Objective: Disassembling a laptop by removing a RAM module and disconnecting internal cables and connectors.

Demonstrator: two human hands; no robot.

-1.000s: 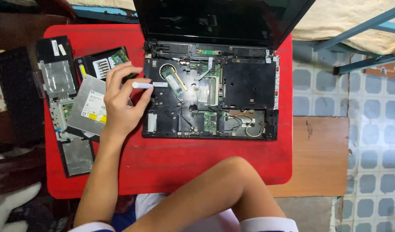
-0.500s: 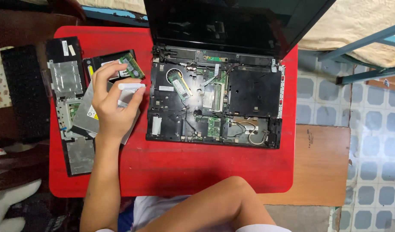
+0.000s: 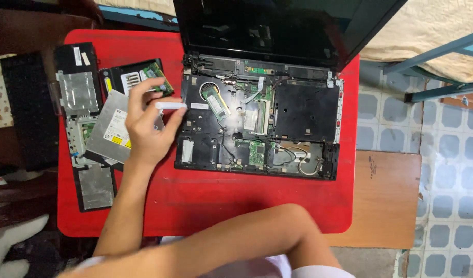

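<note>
We are pinching a small white stick (image 3: pixel 170 105) in our left hand (image 3: pixel 146 128), just left of the opened laptop (image 3: pixel 257 123), keeping it level above the silver drive (image 3: pixel 110 128) on the red worktop (image 3: pixel 205 201). Our right hand is lying out of view; only its forearm is crossing below the laptop.

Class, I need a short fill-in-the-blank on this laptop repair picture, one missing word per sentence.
1. The opened black laptop base lies on a small ____ table.
2. The left hand pinches a small ____ stick-shaped part.
3. The flat silver optical drive lies to the ____ of the laptop base.

Missing words: red; white; left
</note>
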